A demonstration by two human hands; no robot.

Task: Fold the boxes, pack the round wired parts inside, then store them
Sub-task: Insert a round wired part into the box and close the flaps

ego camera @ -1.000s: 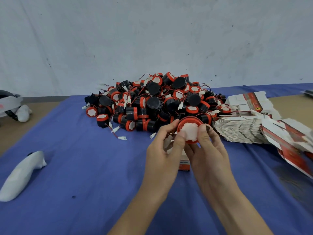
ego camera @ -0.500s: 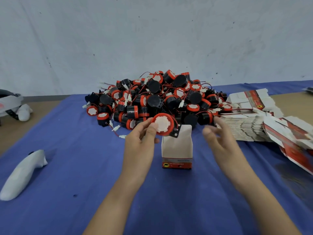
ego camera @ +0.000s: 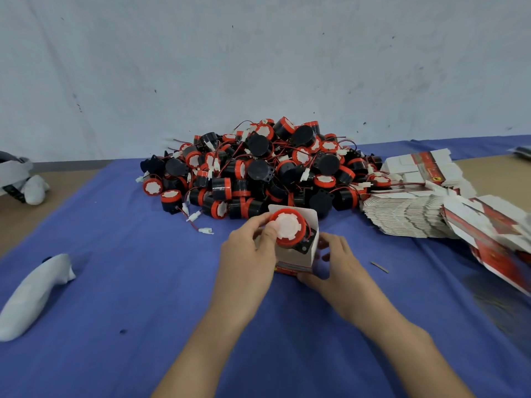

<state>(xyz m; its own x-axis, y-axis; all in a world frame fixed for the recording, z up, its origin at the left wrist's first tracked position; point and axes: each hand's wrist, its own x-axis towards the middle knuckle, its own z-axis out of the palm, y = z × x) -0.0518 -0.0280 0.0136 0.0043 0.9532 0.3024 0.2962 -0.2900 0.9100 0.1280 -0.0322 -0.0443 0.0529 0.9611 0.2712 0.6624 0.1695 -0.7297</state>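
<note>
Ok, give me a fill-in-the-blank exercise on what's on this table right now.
The left hand holds one round part whose flat face is ____.
The right hand grips the open box; the cloth beneath it is ____.
The stack of flat boxes lies to the ____ of the pile of parts.
Missing words: white; blue; right.

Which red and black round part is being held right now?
The round part at the mouth of the open box, white face toward the camera, held by the left hand; the rest lie in the pile behind.
</note>
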